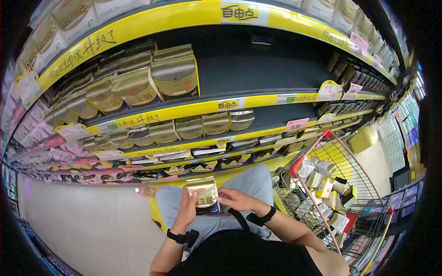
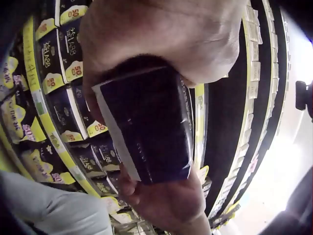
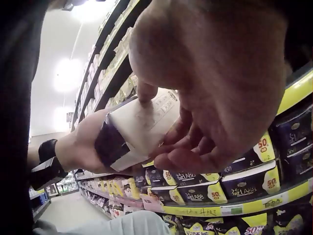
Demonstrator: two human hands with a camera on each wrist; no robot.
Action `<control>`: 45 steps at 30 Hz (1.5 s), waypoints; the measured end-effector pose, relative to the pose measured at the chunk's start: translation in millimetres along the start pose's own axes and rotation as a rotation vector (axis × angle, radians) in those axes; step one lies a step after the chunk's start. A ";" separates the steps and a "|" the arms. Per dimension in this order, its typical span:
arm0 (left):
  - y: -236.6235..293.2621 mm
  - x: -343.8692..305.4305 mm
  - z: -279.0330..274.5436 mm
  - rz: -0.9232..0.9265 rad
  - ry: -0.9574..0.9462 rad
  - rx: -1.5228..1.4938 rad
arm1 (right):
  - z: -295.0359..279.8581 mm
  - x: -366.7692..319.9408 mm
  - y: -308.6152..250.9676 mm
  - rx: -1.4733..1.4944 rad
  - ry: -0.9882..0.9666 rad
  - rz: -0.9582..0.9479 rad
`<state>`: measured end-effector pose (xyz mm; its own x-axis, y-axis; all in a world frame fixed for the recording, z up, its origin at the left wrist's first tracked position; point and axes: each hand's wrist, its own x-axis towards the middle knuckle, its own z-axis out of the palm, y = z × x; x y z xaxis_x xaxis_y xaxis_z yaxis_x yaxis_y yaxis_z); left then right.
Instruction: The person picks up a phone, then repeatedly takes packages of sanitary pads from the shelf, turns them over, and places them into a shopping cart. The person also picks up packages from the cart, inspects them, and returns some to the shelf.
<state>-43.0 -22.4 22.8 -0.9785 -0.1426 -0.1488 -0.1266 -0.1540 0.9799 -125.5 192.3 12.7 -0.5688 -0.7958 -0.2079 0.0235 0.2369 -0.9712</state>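
A gold pack of sanitary pads [image 1: 202,191] with a dark blue bottom is held upright above the person's lap in the head view. The left hand [image 1: 186,210] grips it from the left, thumb on the front. At its right side, the right hand [image 1: 239,200] holds the edge between thumb and fingers. In the left wrist view the pack's dark blue base [image 2: 149,129] faces the camera, between both hands. Its white printed side [image 3: 149,115] shows in the right wrist view, with a right-hand digit pressing on it and the other fingers curled close by.
Shelves with yellow edge strips [image 1: 179,103] stand ahead, bearing rows of gold packs [image 1: 172,76] and dark packs [image 3: 249,181]. A wire shopping cart [image 1: 329,138] filled with mixed packs is at the right. A bottle [image 1: 145,191] stands on the floor left of the knees.
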 end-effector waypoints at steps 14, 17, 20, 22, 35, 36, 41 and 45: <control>4.0 0.7 26.3 -0.018 -0.061 -0.016 | -109.7 -50.2 -1.7 -0.001 0.263 -0.033; -0.8 -5.9 16.3 0.012 0.004 -0.061 | -145.8 -68.0 -4.7 0.014 0.347 -0.022; 0.8 -7.4 9.2 -0.057 0.025 -0.075 | -164.8 -81.1 -4.4 -0.040 0.344 0.009; 1.5 -7.2 8.1 -0.061 0.039 -0.050 | -167.9 -83.3 -3.0 -0.089 0.298 -0.008; -0.4 -7.5 38.1 0.016 -0.138 0.105 | -68.1 -42.2 -14.8 -0.131 0.034 -0.111; -4.1 -8.8 39.9 0.035 -0.158 0.125 | -57.5 -39.8 -13.7 -0.131 -0.004 -0.136; -0.3 -20.5 30.4 -0.007 -0.270 0.049 | -51.7 -28.4 -1.8 0.132 -0.132 -0.214; -1.1 -23.7 18.5 -0.088 -0.273 -0.081 | -113.3 -39.2 15.8 -0.131 0.108 -0.238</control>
<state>-22.7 -0.8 27.7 -0.9732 0.1412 -0.1813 -0.2107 -0.2332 0.9493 -196.0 290.4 18.6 -0.6300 -0.7753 0.0445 -0.2236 0.1263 -0.9665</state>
